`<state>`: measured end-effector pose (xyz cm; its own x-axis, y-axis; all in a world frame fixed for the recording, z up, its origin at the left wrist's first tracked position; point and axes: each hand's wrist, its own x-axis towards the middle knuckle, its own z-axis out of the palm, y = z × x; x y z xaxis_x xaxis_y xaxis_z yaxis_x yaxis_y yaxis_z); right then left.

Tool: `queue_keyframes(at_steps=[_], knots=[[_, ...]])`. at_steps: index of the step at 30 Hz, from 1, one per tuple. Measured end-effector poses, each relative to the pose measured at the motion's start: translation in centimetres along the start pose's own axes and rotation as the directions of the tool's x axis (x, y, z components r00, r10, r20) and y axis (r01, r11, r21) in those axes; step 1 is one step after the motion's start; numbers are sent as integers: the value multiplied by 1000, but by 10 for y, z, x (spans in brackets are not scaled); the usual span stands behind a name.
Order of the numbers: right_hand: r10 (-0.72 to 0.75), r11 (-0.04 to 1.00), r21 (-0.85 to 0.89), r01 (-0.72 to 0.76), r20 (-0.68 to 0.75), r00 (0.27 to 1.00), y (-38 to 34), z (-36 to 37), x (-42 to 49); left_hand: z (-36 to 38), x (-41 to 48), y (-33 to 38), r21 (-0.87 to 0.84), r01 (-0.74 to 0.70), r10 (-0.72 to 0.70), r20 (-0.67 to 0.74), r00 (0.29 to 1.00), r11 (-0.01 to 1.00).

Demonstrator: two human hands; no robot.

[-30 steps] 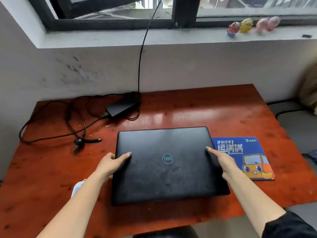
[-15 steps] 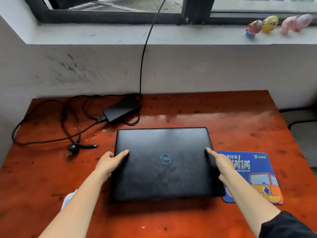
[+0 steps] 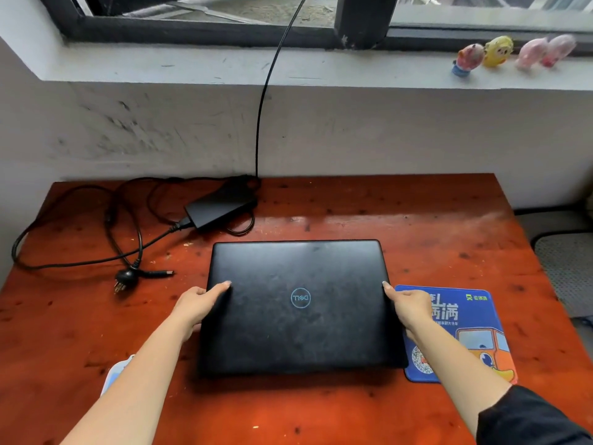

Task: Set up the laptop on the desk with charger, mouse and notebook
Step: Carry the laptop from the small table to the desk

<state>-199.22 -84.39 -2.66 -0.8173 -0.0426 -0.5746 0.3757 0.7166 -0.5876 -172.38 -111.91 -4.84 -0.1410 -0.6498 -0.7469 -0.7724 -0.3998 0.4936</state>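
A closed black laptop (image 3: 298, 303) lies flat in the middle of the red-brown wooden desk (image 3: 433, 232). My left hand (image 3: 195, 305) grips its left edge, thumb on the lid. My right hand (image 3: 409, 308) grips its right edge the same way. The black charger brick (image 3: 221, 205) sits behind the laptop to the left, its cables looped over the desk's left part, with the wall plug (image 3: 123, 279) and barrel tip lying loose. A blue mouse pad (image 3: 468, 319) with an orange cartoon lies right of the laptop, partly under its corner. No mouse is in view.
A small white-and-blue object (image 3: 110, 377) peeks out under my left forearm. A black cable (image 3: 263, 101) runs from the window down to the desk's back edge. Small toy figures (image 3: 499, 53) stand on the windowsill. A grey seat (image 3: 564, 271) is right of the desk.
The view has tilted and shifted, so the desk sits lower in frame. Both hands keep their hold on the laptop's sides; the laptop looks slightly nearer the mouse pad.
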Motion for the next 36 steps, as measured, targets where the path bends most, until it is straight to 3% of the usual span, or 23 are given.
queue_keyframes(at_steps=[7, 13, 21, 25, 30, 36], knots=[[-71, 981, -183, 70, -2, 997, -1, -5, 4, 6, -2, -9, -37, -23, 22, -40, 999, 999], [-174, 861, -474, 183, 62, 983, -6, -5, 4, 9, -8, -9, 50, -64, 68, -87, 994, 997], [-188, 843, -489, 227, 128, 974, -4, -7, -7, 6, -13, -17, 199, -46, 69, -106, 992, 979], [-193, 816, -530, 232, 128, 973, -7, 1, -18, 17, -27, -14, 323, -59, 132, -210, 969, 944], [-400, 658, -658, 366, 106, 910, -24, 19, -34, 22, -35, -16, 274, -104, 167, -219, 961, 956], [-528, 398, -695, 598, 360, 769, -37, 73, -72, 30, -43, -27, 152, -149, 185, -269, 945, 977]])
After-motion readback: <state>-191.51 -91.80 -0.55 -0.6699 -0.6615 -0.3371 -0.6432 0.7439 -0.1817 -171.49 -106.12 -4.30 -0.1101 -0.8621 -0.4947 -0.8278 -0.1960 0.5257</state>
